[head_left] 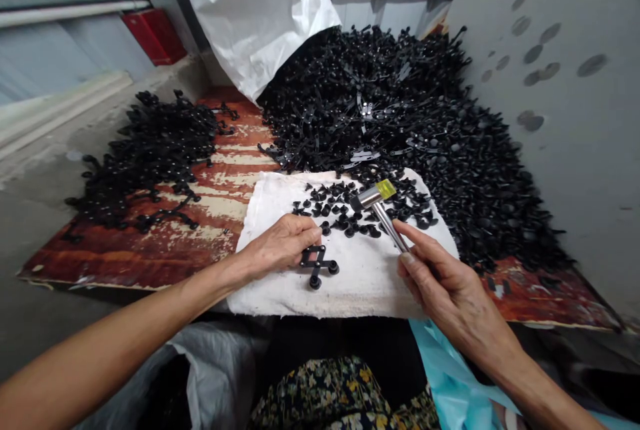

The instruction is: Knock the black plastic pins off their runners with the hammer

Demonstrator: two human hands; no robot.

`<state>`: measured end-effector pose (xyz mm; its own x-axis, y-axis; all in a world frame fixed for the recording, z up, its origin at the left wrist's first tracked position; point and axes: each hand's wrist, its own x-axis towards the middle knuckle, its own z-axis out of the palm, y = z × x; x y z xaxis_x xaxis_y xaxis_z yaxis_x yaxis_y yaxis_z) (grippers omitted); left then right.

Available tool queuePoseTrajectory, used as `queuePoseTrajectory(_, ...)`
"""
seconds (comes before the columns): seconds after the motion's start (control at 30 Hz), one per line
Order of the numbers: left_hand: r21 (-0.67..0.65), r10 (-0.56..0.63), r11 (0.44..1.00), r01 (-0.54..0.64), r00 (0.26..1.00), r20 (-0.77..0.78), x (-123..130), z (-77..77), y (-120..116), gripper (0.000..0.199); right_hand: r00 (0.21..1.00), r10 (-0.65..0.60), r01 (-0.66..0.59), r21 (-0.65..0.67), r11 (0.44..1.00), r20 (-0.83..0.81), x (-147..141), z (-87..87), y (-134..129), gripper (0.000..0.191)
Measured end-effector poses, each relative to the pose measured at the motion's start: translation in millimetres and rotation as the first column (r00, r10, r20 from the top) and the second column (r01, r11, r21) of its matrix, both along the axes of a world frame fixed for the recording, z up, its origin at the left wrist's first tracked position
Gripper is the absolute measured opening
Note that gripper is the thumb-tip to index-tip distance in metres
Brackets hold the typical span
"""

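My left hand (293,240) pinches the far end of a black folding linkage (316,262), made of crossed flat bars with round caps at its near end. The linkage is over a white cloth (280,297). In my right hand (440,277) is a mallet (380,207) with a metal shaft, its head raised above the cloth. One face of the head is yellow, the other black. Several loose black caps (345,220) lie scattered on the cloth beyond my left hand, partly behind the mallet.
A large heap of black linkages and caps (400,103) fills the back and right of the worn red table (230,183). Joined black linkages (155,150) are piled at the left. A white sack (260,10) hangs behind, and a grey board (565,117) stands at the right.
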<state>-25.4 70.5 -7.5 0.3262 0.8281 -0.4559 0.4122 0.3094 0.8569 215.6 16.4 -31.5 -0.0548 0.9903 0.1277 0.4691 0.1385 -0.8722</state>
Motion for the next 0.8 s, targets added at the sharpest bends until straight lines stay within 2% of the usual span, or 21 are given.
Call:
queuePoseTrajectory(0.3, 0.038, -0.032, 0.999, 0.033, 0.998, -0.046, 2.5, 0.6, 1.8, 0.029, 1.000, 0.019, -0.019, 0.012, 1.000, 0.003, 1.9, -3.1, 1.4, 0.043)
queuePoseTrajectory(0.47, 0.019, 0.010, 1.000, -0.009, 0.998, -0.058, 4.2, 2.5, 1.2, 0.028, 1.000, 0.019, -0.019, 0.027, 0.999, -0.006, 1.8, -2.4, 0.2, 0.041)
queuePoseTrajectory(0.8, -0.004, 0.035, 0.999, -0.035, 0.999, 0.029, 0.9, -2.8, 1.4, 0.039, 1.000, 0.008, -0.008, -0.007, 1.000, 0.003, 1.3, -0.5, 0.2, 0.043)
